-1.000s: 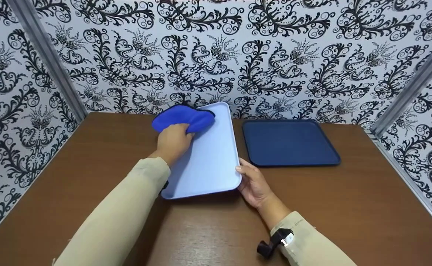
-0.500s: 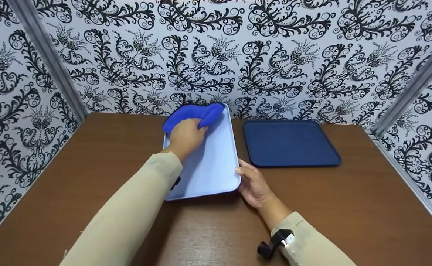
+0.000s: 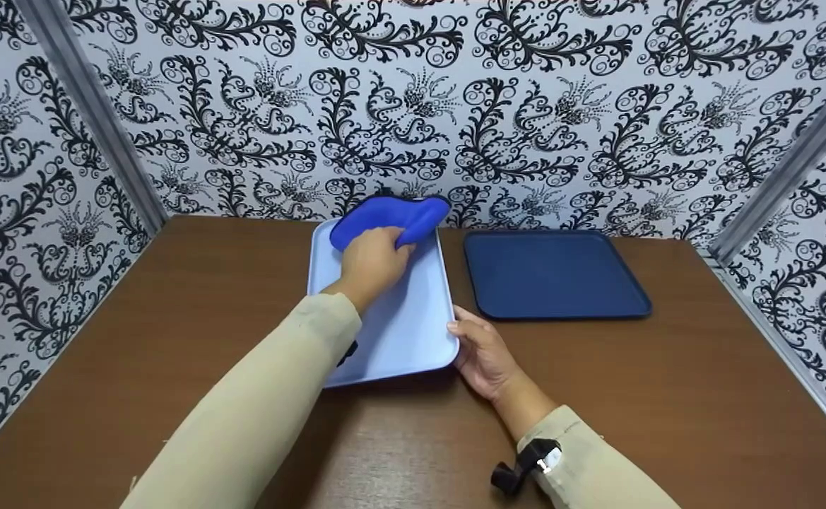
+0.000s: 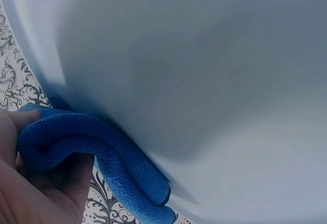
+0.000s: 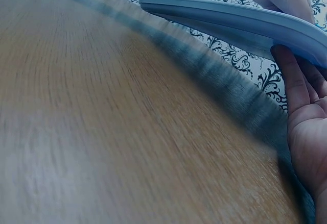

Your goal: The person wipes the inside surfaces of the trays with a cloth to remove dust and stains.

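Note:
In the head view a light blue tray (image 3: 413, 332) is held tilted above the table. My right hand (image 3: 485, 353) grips its near right edge, thumb on the rim and fingers underneath; the right wrist view shows those fingers (image 5: 294, 76) against the tray's underside. My left hand (image 3: 374, 265) grips a folded blue cloth (image 3: 391, 215) with a dark edge, at the far end of the tray. Up close in the left wrist view, the folded cloth (image 4: 112, 152) lies against the tray's inner face near the rim. The left hand and sleeve hide part of the tray.
A dark blue tray (image 3: 557, 276) lies flat on the brown wooden table (image 3: 702, 396), right of the held tray. Patterned panels (image 3: 398, 99) stand behind and at both sides, with metal posts (image 3: 87, 106) at the corners.
My left hand has moved the cloth rightward across the far end of the light blue tray, uncovering its far left corner. The right hand has barely moved. The dark blue tray stays put.

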A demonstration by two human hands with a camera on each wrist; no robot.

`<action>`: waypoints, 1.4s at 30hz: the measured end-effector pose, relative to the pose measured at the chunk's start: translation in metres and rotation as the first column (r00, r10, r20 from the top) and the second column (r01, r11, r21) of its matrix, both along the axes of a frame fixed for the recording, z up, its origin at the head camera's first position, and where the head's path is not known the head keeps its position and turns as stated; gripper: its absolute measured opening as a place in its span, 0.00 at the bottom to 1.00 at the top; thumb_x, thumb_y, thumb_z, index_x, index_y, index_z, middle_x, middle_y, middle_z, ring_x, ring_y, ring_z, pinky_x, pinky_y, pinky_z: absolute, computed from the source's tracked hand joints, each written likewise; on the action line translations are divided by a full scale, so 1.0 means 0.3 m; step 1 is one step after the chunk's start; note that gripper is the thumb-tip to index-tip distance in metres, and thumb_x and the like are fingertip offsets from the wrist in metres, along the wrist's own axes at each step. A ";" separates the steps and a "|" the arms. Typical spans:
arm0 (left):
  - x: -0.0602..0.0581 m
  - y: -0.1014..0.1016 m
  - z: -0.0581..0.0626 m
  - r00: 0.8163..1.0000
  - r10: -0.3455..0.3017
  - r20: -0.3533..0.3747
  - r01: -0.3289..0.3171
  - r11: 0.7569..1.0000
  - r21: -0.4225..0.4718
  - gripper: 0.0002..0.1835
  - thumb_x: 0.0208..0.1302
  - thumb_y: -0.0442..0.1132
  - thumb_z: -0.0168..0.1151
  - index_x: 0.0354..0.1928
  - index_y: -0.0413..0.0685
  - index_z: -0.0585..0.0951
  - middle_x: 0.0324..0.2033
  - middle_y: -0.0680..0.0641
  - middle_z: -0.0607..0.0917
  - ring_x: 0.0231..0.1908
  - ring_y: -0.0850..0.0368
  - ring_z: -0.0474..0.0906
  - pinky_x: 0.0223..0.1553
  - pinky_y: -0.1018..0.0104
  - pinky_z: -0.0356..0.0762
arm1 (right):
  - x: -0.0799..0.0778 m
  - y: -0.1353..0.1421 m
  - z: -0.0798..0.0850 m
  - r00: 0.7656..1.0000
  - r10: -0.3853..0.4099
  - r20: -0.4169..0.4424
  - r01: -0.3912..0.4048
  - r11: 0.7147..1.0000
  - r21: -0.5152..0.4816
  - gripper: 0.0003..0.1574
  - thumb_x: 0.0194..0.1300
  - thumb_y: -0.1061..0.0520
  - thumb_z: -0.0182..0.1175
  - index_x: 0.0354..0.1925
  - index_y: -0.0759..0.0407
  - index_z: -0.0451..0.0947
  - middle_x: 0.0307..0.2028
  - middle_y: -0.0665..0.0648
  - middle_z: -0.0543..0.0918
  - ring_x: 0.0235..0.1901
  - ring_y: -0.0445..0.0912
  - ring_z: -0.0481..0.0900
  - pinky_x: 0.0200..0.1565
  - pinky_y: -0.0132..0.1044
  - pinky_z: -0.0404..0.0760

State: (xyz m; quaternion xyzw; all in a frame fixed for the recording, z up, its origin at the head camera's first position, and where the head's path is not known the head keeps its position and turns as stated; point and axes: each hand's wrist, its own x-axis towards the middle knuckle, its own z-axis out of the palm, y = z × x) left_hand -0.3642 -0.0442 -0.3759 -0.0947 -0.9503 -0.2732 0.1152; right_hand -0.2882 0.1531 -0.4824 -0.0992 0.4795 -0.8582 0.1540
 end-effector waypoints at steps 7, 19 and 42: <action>0.019 0.022 -0.001 0.997 -0.073 0.008 0.073 0.990 -0.119 0.16 0.74 0.42 0.61 0.59 0.52 0.86 0.53 0.45 0.90 0.56 0.44 0.86 0.63 0.48 0.80 | 0.002 0.000 0.000 1.000 -0.019 0.014 0.019 0.999 -0.033 0.29 0.70 0.66 0.44 0.68 0.69 0.69 0.42 0.53 0.90 0.41 0.42 0.88 0.44 0.34 0.87; 0.048 0.009 -0.003 0.953 -0.302 0.028 0.288 0.872 -0.395 0.29 0.66 0.25 0.58 0.68 0.49 0.79 0.67 0.42 0.80 0.68 0.43 0.77 0.72 0.50 0.72 | 0.005 0.000 0.000 0.998 -0.048 0.033 0.050 0.996 -0.073 0.26 0.71 0.66 0.43 0.62 0.64 0.75 0.42 0.54 0.89 0.41 0.43 0.88 0.43 0.36 0.88; 0.014 -0.191 -0.031 0.959 -0.277 -0.060 0.179 0.755 -0.631 0.22 0.73 0.29 0.54 0.64 0.47 0.82 0.64 0.40 0.83 0.66 0.41 0.78 0.70 0.47 0.75 | 0.001 0.000 0.006 0.998 -0.052 0.040 0.054 0.996 -0.064 0.30 0.70 0.66 0.44 0.69 0.70 0.66 0.42 0.53 0.89 0.41 0.43 0.87 0.44 0.35 0.87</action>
